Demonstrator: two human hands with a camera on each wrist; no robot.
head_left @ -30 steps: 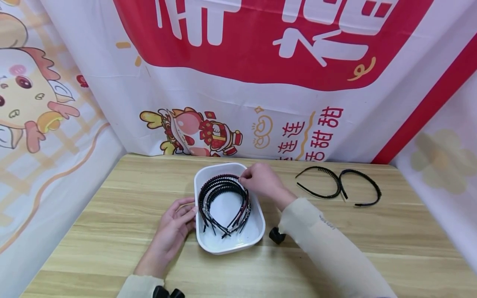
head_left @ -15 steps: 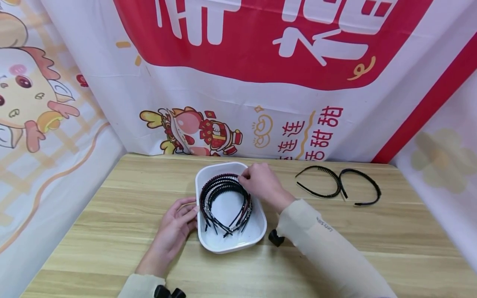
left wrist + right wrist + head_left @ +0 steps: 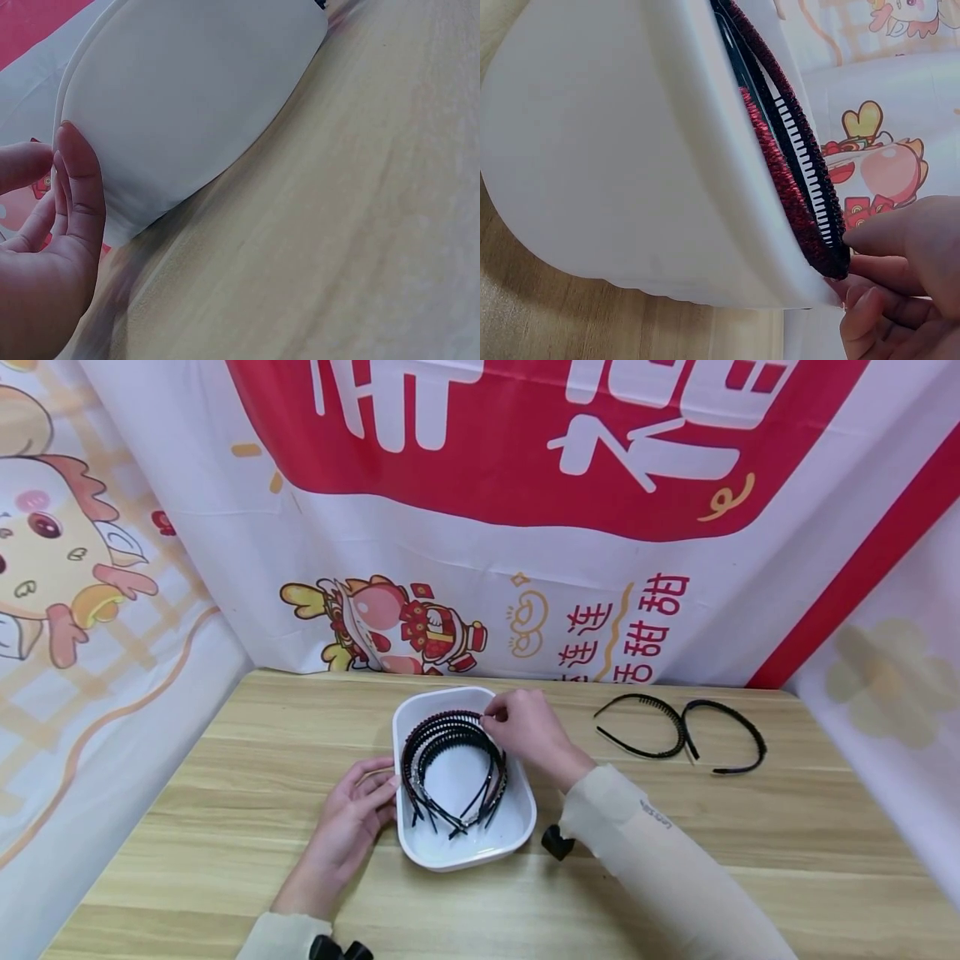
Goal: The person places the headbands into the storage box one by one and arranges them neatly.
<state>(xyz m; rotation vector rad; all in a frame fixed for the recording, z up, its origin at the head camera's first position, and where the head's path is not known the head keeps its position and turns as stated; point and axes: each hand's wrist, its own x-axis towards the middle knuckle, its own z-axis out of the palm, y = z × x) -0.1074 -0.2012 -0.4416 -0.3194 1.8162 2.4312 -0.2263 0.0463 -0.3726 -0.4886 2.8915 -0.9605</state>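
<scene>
A white plastic basin (image 3: 527, 814) stands on the table, with several mostly black headbands (image 3: 417, 757) nested inside. My left hand (image 3: 352, 818) grips the basin's left rim; in the left wrist view the thumb and fingers of that hand (image 3: 64, 225) pinch it against the smooth outer wall (image 3: 195, 82). At the far right corner, my right hand (image 3: 528, 731) pinches a headband at the top of its curve. Close up in the right wrist view, this headband (image 3: 799, 131) is black and dark red with white teeth showing, and a glittery red band (image 3: 776, 165) lies beside it.
Two black headbands, one toothed (image 3: 660, 753) and one smoother (image 3: 753, 731), lie side by side at the table's back right. A printed cloth (image 3: 450, 510) hangs along the back edge of the wooden table (image 3: 247, 793). Another printed cloth (image 3: 150, 693) borders the left.
The basin, its headbands and my left hand shifted very slightly right between the first two frames. My right hand stays at the same corner, almost still.
</scene>
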